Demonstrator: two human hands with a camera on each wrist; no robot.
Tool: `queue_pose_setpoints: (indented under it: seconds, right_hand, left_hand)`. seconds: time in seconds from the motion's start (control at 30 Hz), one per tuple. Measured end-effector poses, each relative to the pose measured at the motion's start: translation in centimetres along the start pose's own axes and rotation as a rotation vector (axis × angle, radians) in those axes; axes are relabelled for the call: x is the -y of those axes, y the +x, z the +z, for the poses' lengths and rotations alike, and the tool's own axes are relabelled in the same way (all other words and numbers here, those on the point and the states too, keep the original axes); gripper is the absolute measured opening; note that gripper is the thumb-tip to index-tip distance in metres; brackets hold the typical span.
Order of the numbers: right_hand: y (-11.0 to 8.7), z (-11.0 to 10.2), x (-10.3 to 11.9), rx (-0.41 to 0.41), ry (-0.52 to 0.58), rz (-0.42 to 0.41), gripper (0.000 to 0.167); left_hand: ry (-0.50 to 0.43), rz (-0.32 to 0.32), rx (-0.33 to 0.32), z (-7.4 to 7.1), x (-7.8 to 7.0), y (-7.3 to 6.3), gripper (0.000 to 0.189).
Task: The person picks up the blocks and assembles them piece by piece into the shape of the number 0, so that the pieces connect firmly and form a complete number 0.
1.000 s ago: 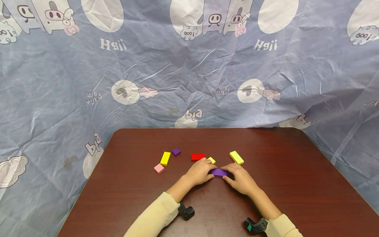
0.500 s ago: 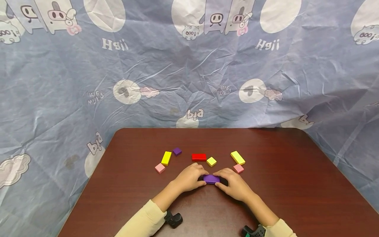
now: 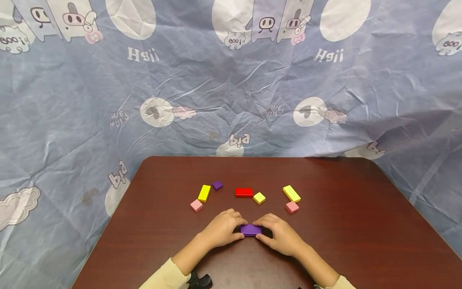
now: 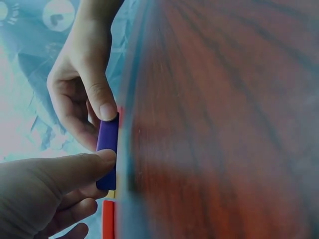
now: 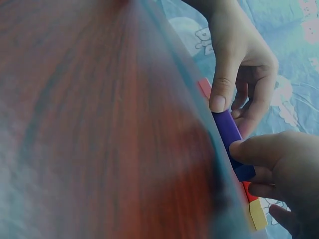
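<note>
Shift: compared with a second ago, the long purple block (image 3: 250, 230) and both hands lie farther toward the person and more directly in front of the red block (image 3: 244, 193); the right pink block (image 3: 292, 207), covered then, now shows.
Purple block's place: on the near side of the red block, a little to its right, long side facing the person; whether it touches the table (image 3: 346, 237) I cannot tell.
Left hand (image 3: 221, 229): clamped on the left end of the long purple block, thumb on the near side, on the near left of the red block.
Right hand (image 3: 283, 235): clamped on the right end, thumb likewise on the near side, on the near right of the red block.
Small yellow block (image 3: 259, 198): just beside the red block, right and slightly nearer the person.
Pale yellow bar (image 3: 291, 194): well to the right of the red block, slanted, the right pink block just beside its near end.
Bright yellow bar (image 3: 204, 193): left of the red block, the left pink block (image 3: 196, 205) just beside its near end.
Small purple block (image 3: 217, 185): left of the red block and slightly farther back.
Printed cloth (image 3: 202, 72): hanging beyond the red block, creased, blue-grey.
</note>
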State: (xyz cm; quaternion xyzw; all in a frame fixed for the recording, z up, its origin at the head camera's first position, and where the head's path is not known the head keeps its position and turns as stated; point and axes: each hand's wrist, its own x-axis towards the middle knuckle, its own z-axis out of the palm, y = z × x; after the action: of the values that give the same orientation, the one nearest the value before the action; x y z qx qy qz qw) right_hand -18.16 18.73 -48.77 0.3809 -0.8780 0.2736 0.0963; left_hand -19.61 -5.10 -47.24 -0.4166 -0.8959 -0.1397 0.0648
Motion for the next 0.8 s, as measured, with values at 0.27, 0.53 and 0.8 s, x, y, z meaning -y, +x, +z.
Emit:
queue_pose_setpoints:
  seconds: [0.27, 0.53, 0.8]
  right_hand:
    - [-0.4, 0.5, 0.6, 0.023, 0.018, 0.021, 0.03]
    - [-0.5, 0.9, 0.5, -0.001, 0.024, 0.016, 0.03]
    - [-0.7, 1.2, 0.4, -0.015, 0.022, 0.004, 0.033]
  left_hand:
    - [-0.018, 0.001, -0.011, 0.2, -0.2, -0.8, 0.029]
    - [-0.045, -0.01, -0.016, 0.4, -0.1, -1.0, 0.029]
    - [-0.065, -0.022, -0.022, 0.8, -0.1, -1.3, 0.03]
